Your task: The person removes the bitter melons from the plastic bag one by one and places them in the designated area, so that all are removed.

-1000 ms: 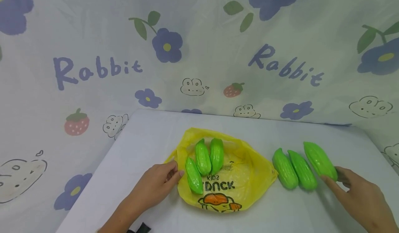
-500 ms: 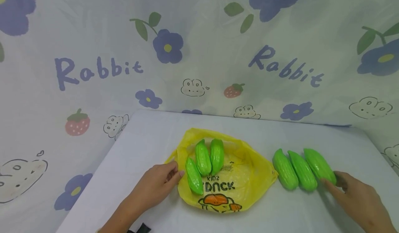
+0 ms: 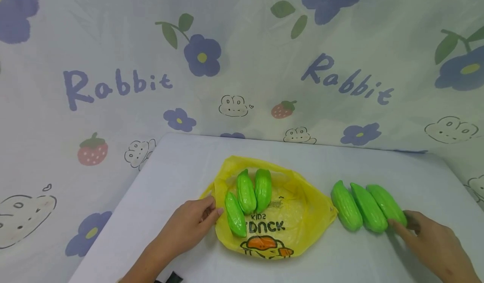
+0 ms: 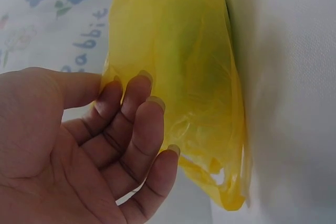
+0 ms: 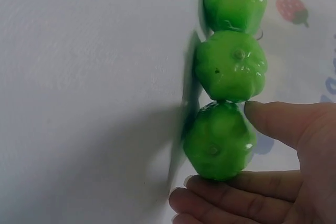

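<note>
A yellow plastic bag [image 3: 298,232] lies spread with its mouth wide, and several words and a duck print show on it. Three glossy green cucumber-like vegetables [image 3: 246,192] lie inside. My left hand [image 3: 190,222] pinches the bag's left rim between thumb and forefinger, its other fingers loosely curled, as the left wrist view shows. To the right, three more such vegetables lie side by side on the table. My right hand [image 3: 432,236] holds the near end of the rightmost cucumber-like vegetable [image 3: 386,203], thumb on one side and fingers [image 5: 236,195] on the other.
The white-covered table [image 3: 302,148] meets a patterned cloth backdrop [image 3: 249,77] at the back and sides. A small black object [image 3: 174,277] shows at the bottom edge, near the left forearm. The middle vegetable [image 3: 368,207] touches its neighbours in the row.
My right hand has lowered the rightmost vegetable toward the near side and left, closing the gap with the middle one, which has shifted slightly. The left hand and the bag have stayed put.
</note>
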Tool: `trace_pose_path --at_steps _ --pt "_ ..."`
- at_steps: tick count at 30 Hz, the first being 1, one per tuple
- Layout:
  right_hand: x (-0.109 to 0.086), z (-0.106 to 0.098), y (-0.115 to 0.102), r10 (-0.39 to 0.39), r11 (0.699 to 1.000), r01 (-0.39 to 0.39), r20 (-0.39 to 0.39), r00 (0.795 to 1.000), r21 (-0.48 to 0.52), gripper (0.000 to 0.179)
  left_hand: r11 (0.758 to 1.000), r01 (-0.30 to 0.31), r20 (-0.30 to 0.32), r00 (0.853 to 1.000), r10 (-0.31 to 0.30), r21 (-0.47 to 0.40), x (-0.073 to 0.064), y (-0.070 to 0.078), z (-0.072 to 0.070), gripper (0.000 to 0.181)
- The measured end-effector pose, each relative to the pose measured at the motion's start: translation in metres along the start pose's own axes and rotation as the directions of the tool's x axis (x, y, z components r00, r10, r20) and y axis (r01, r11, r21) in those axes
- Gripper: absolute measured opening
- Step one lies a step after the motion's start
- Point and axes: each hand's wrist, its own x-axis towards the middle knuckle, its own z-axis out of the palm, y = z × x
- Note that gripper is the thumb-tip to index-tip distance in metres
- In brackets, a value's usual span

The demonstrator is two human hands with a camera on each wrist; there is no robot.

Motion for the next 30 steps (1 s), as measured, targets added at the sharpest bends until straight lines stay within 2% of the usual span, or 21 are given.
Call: trace_pose_path --at_steps 8,22,30 --pt "-0.002 -0.002 -0.002 -0.007 1.0 0.007 0.006 1.0 0.007 0.081 1.0 0.0 -0.005 1.0 0.0 0.004 -0.001 0.0 0.0 0.025" --pt "0.0 -0.002 -0.004 0.008 1.0 -0.008 0.022 1.0 0.009 0.09 1.0 0.003 -0.001 1.0 -0.003 0.004 -0.001 -0.002 0.001 0.025" --pt "-0.005 -0.006 -0.018 -0.027 0.999 0.025 -0.048 0.999 -0.037 0.094 1.0 0.0 -0.007 1.0 0.0 0.006 0.0 -0.001 0.001 0.025"
